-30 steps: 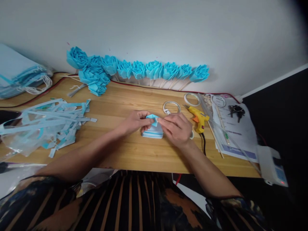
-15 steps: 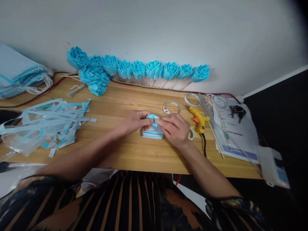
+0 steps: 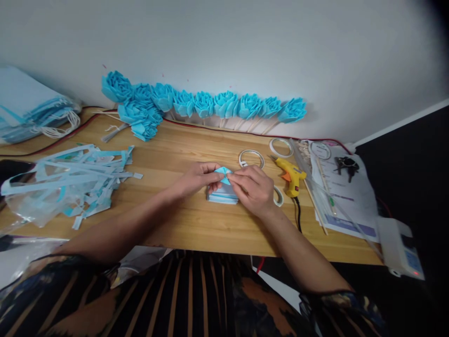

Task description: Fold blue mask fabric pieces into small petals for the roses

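Between my two hands is a small folded piece of blue fabric (image 3: 223,171), its corners brought toward the middle. My left hand (image 3: 201,179) pinches it from the left, thumb on top and fingers beneath. From the right, my right hand (image 3: 253,188) presses thumb and fingertips onto its edge, partly covering it. Directly below sits a stack of cut white-and-blue fabric pieces (image 3: 223,196) on the wooden table (image 3: 182,229). A roll of tape (image 3: 278,196) lies just beside my right hand, partly hidden by it.
Blue fabric roses (image 3: 226,104) on sticks lean along the wall. Fabric strips and clear plastic (image 3: 80,178) are heaped at left, near a stack of face masks (image 3: 42,110). At right are tape rolls (image 3: 281,147), a yellow glue gun (image 3: 293,177), papers (image 3: 351,206), keys (image 3: 346,166) and a white box (image 3: 400,248).
The right side of the blue fabric piece is now folded in toward its middle, under my right fingertips. Both hands stay in nearly the same place; the view has shifted slightly.
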The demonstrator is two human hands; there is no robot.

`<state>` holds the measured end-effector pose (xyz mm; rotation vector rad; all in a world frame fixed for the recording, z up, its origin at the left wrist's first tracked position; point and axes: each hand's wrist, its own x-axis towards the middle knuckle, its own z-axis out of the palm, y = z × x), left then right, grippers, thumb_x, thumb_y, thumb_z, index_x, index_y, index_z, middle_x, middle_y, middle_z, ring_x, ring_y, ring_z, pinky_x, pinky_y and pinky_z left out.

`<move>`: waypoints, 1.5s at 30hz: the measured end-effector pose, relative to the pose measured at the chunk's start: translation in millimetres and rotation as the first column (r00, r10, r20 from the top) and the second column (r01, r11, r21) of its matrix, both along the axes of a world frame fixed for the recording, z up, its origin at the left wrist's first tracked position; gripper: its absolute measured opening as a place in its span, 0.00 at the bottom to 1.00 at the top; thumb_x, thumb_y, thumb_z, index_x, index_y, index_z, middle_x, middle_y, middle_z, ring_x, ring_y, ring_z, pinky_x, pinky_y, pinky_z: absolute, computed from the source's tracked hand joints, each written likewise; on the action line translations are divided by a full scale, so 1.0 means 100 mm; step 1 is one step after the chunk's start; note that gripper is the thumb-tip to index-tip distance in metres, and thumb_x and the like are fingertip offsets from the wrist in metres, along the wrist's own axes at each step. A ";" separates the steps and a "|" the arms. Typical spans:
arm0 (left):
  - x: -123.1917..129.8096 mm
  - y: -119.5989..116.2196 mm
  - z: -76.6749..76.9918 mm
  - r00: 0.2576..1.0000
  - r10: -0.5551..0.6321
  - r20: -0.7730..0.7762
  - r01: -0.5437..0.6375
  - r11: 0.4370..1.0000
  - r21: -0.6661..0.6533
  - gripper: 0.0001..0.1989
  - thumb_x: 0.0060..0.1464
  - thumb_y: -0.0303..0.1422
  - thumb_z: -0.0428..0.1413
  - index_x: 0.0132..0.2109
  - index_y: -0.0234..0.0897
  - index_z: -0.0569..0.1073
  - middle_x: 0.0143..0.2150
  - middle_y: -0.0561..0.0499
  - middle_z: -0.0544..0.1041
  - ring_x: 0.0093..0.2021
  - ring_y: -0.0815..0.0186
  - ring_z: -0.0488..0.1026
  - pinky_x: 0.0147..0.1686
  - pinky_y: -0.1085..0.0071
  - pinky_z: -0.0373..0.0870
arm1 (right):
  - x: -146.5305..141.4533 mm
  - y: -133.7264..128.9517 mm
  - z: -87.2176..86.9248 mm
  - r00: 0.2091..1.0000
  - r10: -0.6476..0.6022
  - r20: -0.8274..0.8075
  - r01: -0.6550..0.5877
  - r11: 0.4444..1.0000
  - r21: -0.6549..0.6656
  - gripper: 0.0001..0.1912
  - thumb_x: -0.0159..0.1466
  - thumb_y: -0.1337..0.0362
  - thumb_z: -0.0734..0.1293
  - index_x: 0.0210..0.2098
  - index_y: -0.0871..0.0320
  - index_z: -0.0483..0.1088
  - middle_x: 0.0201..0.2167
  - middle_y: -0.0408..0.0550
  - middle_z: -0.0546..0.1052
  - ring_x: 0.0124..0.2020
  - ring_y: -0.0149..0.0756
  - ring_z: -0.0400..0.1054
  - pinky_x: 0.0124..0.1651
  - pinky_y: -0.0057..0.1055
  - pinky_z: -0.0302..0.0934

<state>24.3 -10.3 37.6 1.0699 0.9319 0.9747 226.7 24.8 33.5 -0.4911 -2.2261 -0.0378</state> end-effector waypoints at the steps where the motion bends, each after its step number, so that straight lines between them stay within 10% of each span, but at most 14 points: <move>1: 0.00 0.00 -0.01 1.000 0.005 0.020 -0.005 1.000 -0.015 0.12 0.52 0.39 0.63 0.32 0.34 0.73 0.23 0.54 0.73 0.21 0.73 0.67 0.23 0.75 0.65 | 0.00 0.00 0.01 1.000 0.000 -0.003 0.000 1.000 -0.008 0.10 0.66 0.71 0.66 0.42 0.52 0.77 0.35 0.47 0.80 0.34 0.36 0.72 0.37 0.35 0.67; 14: -0.05 0.10 -0.06 0.999 0.006 -0.032 -0.007 0.999 -0.033 0.14 0.54 0.40 0.61 0.30 0.33 0.70 0.22 0.53 0.72 0.20 0.73 0.67 0.20 0.77 0.65 | 0.01 -0.06 0.09 0.999 -0.039 0.038 0.043 0.992 -0.122 0.12 0.66 0.67 0.66 0.47 0.56 0.78 0.39 0.51 0.79 0.39 0.40 0.71 0.41 0.39 0.67; 20: -0.03 0.01 0.02 0.937 -0.016 -0.350 0.072 0.986 0.148 0.12 0.56 0.39 0.57 0.31 0.34 0.72 0.24 0.55 0.69 0.24 0.73 0.66 0.23 0.77 0.61 | 0.00 -0.06 0.11 0.997 -0.038 -0.068 -0.012 0.787 -0.617 0.19 0.66 0.64 0.66 0.56 0.51 0.72 0.43 0.47 0.79 0.44 0.38 0.73 0.50 0.41 0.67; 27: 0.02 -0.02 0.01 0.960 0.015 -0.280 0.034 0.985 0.168 0.15 0.55 0.43 0.57 0.33 0.35 0.71 0.26 0.54 0.70 0.26 0.71 0.67 0.26 0.75 0.64 | -0.07 -0.12 0.02 0.975 -0.122 -0.187 -0.081 0.588 -0.805 0.22 0.62 0.65 0.67 0.56 0.51 0.71 0.34 0.42 0.75 0.36 0.32 0.69 0.44 0.34 0.66; 45: 0.02 0.01 -0.02 0.970 0.161 -0.183 -0.126 0.974 0.191 0.13 0.50 0.41 0.61 0.30 0.35 0.74 0.25 0.55 0.70 0.24 0.73 0.63 0.27 0.74 0.61 | -0.06 -0.08 -0.04 0.930 -0.144 -0.337 -0.245 0.440 -0.864 0.22 0.62 0.63 0.68 0.56 0.52 0.72 0.36 0.43 0.76 0.35 0.32 0.69 0.42 0.33 0.65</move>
